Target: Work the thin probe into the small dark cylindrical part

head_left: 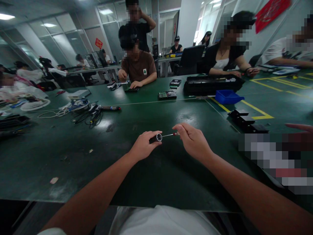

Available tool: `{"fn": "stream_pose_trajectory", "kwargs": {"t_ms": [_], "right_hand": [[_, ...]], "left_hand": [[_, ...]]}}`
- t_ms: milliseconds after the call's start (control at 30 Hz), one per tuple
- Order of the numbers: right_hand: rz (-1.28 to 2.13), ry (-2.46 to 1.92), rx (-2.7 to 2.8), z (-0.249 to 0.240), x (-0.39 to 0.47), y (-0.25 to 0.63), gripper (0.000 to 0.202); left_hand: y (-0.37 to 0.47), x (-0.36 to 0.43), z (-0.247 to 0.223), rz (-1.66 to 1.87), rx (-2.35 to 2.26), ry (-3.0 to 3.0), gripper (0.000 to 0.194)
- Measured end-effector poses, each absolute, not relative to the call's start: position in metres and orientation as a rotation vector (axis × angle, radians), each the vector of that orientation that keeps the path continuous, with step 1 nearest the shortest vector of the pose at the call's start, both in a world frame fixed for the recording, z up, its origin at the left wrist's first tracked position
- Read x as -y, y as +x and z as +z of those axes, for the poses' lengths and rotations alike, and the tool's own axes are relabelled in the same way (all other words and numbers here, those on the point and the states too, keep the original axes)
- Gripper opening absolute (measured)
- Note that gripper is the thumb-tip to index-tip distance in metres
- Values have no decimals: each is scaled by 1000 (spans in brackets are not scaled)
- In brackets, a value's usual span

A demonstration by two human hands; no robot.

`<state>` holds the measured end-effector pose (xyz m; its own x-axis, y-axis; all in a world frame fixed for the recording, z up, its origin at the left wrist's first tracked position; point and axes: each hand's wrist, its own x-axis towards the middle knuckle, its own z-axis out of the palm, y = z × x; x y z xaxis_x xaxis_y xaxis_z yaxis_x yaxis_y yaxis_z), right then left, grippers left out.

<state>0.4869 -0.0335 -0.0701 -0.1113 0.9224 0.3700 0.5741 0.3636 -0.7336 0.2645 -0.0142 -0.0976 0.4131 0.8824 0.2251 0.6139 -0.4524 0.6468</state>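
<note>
My left hand (143, 146) is closed round a short dark cylinder (153, 139) with a pale metallic ring at its end. That ringed end faces right, and spokes or dark parts show inside it. In my right hand (194, 139) is a screwdriver (168, 134) with a thin metal shaft and a partly visible red handle. Its shaft points left at the ringed end; whether the tip touches it I cannot tell. Both hands are above the dark green tabletop (102, 173), and the fingers hide most of the screwdriver's handle.
Beyond my hands lie a hard drive (167, 95), a long black casing (212, 84) and a blue bin (228, 97). Tangled cables (91, 114) are on the left, a black bracket (246, 121) on the right. A person in a brown shirt (140, 67) works opposite.
</note>
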Motion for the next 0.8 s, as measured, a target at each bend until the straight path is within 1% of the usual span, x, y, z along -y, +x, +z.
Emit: {"fn": "stream_pose_trajectory", "kwargs": {"t_ms": [133,267,400,567,633,700,767,800], "right_hand": [[574,-1288,1779,-70,34,487,27],[617,-1264,1766,-71,34,488,25],[607,-1305,1757,-73,34,489,29],[704,-1234,1629,-75,34,487,23],[784,-1194,1547,-76,31,486,20],[942,-1145,1402,-79,26,486,21],[1170,-1077,1133,-82,20,486,26],[1234,-1075,1026,-84,17,486,25]], "left_hand": [[263,14,-99,774,-1264,2199,42],[262,14,-99,784,-1270,2192,43],[264,14,-98,753,-1284,2192,42],[263,14,-98,784,-1300,2173,43],[263,14,-97,798,-1305,2169,43],[262,14,-95,810,-1278,2222,43],[262,14,-93,805,-1261,2306,43],[263,13,-92,790,-1268,2332,42]]}}
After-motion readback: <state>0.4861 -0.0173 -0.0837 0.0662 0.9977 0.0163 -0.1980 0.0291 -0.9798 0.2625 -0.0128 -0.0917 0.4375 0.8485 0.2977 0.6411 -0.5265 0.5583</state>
